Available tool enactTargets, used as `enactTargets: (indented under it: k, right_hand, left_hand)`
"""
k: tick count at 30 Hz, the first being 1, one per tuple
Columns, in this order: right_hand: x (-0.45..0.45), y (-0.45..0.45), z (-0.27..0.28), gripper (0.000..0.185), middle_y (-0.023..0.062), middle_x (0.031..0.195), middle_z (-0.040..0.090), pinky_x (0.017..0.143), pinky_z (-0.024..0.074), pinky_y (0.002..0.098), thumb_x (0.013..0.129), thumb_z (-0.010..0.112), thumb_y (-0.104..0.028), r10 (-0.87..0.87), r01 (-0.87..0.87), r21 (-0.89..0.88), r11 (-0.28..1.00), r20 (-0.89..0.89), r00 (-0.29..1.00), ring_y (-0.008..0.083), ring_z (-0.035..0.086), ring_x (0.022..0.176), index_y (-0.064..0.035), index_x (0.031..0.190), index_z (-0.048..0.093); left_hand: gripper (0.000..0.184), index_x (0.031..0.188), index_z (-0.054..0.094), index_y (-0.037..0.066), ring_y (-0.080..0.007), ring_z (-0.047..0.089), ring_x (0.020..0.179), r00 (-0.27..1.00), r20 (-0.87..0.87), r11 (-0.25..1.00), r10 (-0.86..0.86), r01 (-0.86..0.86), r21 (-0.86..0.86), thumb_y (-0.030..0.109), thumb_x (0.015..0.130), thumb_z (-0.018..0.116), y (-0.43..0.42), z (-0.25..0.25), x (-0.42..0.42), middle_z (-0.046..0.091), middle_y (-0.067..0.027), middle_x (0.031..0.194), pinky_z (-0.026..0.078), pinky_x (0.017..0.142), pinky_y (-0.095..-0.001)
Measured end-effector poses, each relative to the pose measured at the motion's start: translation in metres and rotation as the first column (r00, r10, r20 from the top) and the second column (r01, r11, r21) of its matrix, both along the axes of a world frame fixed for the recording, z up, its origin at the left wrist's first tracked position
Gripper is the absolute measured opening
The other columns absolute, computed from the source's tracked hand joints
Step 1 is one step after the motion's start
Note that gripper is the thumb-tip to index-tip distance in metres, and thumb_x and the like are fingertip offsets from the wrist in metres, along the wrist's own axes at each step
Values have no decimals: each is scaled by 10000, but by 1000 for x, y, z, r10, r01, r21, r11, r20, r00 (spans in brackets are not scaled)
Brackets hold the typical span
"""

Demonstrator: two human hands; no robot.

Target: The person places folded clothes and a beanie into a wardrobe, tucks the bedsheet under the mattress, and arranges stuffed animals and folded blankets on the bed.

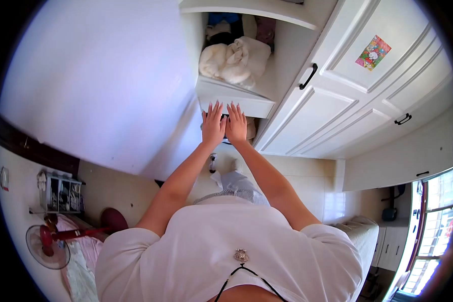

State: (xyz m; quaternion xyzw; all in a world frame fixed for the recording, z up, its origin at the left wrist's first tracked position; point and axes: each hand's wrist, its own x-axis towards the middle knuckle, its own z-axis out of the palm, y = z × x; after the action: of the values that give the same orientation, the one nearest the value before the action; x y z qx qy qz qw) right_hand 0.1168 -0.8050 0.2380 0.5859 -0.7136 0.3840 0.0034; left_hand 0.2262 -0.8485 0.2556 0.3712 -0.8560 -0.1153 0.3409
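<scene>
"At the far left there's a fan [48, 246]; what comes next?"

"A broad white panel [95, 85], then the left hand [214, 125], raised before the shelves. Its fingers are straight and slightly spread, with nothing in them that I can see."

"And the cream bundle [234, 60]?"

"Lying on the shelf beyond both hands, apart from them."

"The right hand [235, 125]?"

"Much the same: fingers stretched and parted, no visible hold. The white board [259, 105] under that shelf is the nearest thing to the fingertips. Whether they touch it, I can't tell."

"How would you manage such a reach well?"

"Evenly, I'd say: wrists level, fingers loose, both arms sharing the work, nails kept from catching the board's edge."

"Farther right?"

"A black handle [308, 76] on a cabinet door, well apart from the hands."
</scene>
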Motion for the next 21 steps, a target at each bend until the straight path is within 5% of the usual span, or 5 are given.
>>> enactTargets:
  k: [11, 13, 16, 20, 21]
  right_hand:
    - [123, 84, -31, 481, 77, 1504, 300, 1130, 161, 503, 938, 464, -244, 212, -199, 190, 961, -54, 976, 273, 205, 1418, -90, 1388, 388]
    - [156, 98, -35, 528, 81, 1495, 309, 1125, 205, 475, 895, 518, -188, 356, -328, 244, 912, -81, 931, 276, 221, 1410, -88, 1394, 377]
    - [189, 109, -37, 590, 91, 1450, 366, 1114, 258, 406, 794, 585, -74, 535, -507, 262, 822, -47, 844, 265, 265, 1390, -92, 1361, 424]
    - [236, 106, -36, 524, 140, 1399, 427, 1127, 243, 421, 730, 542, -26, 834, -794, 281, 540, -46, 551, 301, 263, 1383, -47, 1254, 545]
    - [245, 104, -27, 522, 145, 1405, 421, 1128, 231, 426, 743, 539, -61, 849, -781, 335, 528, -233, 474, 309, 263, 1381, -34, 1265, 536]
  left_hand:
    - [495, 1372, 414, 87, -370, 283, 1368, 984, -11, 964, 176, -170, 204, 191, 905, 541, 116, -50, 147, 413, -150, 1414, 245, 1084, -548]
    - [421, 1282, 495, 89, -366, 415, 1275, 953, -50, 930, 298, -278, 241, 139, 871, 569, 138, -65, 191, 521, -160, 1287, 338, 1030, -506]
    - [349, 1177, 548, 61, -360, 527, 1142, 896, -118, 882, 429, -387, 269, 75, 830, 578, 155, -75, 241, 590, -167, 1161, 410, 963, -429]
    - [477, 1249, 477, 23, -323, 531, 1109, 778, -317, 838, 542, -471, 275, 14, 787, 596, 155, -55, 279, 550, -147, 1209, 409, 963, -400]
    - [507, 1268, 461, 19, -297, 535, 1111, 744, -378, 834, 551, -510, 212, 2, 779, 595, 150, -52, 281, 539, -151, 1222, 415, 952, -391]
